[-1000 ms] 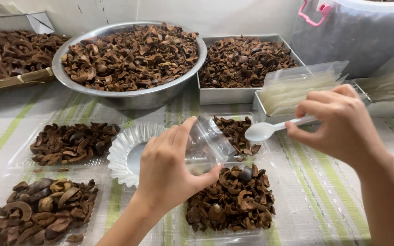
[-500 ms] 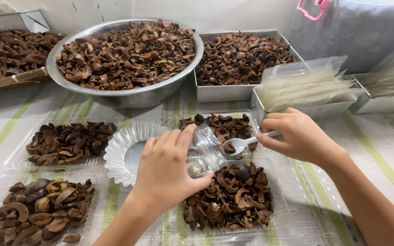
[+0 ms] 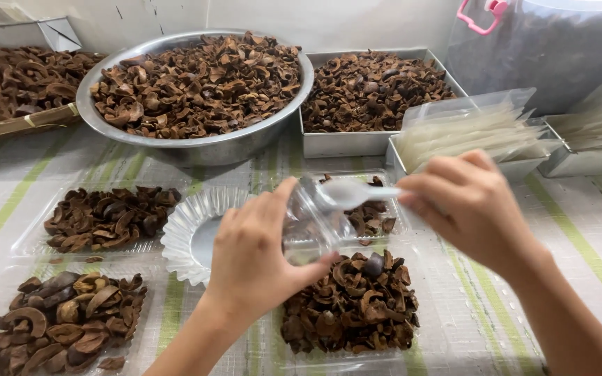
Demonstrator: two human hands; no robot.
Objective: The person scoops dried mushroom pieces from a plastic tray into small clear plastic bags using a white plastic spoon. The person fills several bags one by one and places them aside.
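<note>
My left hand (image 3: 252, 254) grips a small clear plastic cup (image 3: 313, 223), tilted on its side above a clear tray heaped with brown dried peel pieces (image 3: 350, 306). My right hand (image 3: 475, 205) holds a white plastic spoon (image 3: 350, 193) by its handle, with the bowl at the mouth of the cup. A round fluted clear plastic dish (image 3: 193, 233) lies just left of my left hand.
A big metal bowl (image 3: 196, 143) and a metal tray (image 3: 357, 143) full of the same dried pieces stand at the back. Two more filled clear trays (image 3: 106, 219) (image 3: 64, 324) lie at the left. Stacked clear bags (image 3: 475, 132) fill a tray at the right.
My right hand has moved the spoon up from the tray of peel pieces to the mouth of the cup. The left hand keeps the cup tilted in about the same place.
</note>
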